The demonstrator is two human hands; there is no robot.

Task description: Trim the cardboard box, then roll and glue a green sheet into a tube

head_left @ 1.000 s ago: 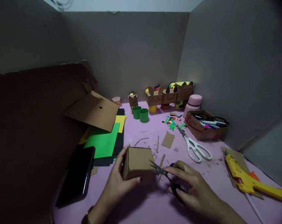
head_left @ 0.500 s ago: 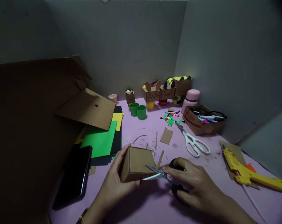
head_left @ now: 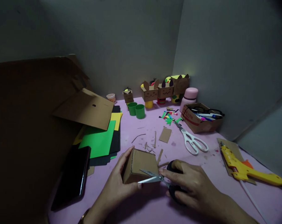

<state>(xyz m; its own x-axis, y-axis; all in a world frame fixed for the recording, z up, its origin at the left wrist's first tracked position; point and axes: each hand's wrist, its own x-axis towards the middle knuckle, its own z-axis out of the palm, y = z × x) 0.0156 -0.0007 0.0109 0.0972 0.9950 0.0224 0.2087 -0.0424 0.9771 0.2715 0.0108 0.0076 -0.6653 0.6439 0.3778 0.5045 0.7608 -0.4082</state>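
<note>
A small cardboard box point(head_left: 144, 161) is gripped at its left side by my left hand point(head_left: 119, 179), thumb along the near bottom edge. My right hand point(head_left: 192, 183) holds black-handled scissors point(head_left: 159, 178), fingers through the loops. Their blades are slightly apart and lie across the box's near edge, one over its top face and one in front. Whether they bite into the cardboard I cannot tell. Thin cardboard strips point(head_left: 159, 156) lie just beyond the box's right side. Farther back is a small cardboard rectangle point(head_left: 165, 135).
White-handled scissors point(head_left: 193, 141) and a yellow glue gun point(head_left: 245, 169) lie to the right. A box of pens point(head_left: 199, 126) stands behind. To the left are a phone point(head_left: 73, 177) and coloured sheets point(head_left: 99, 140). Green cups point(head_left: 140, 112) and cardboard animal figures point(head_left: 150, 93) stand at the back.
The scissors' blades have closed somewhat and shifted left across the box's near edge. The box has turned slightly in my left hand. The whole view has shifted a little.
</note>
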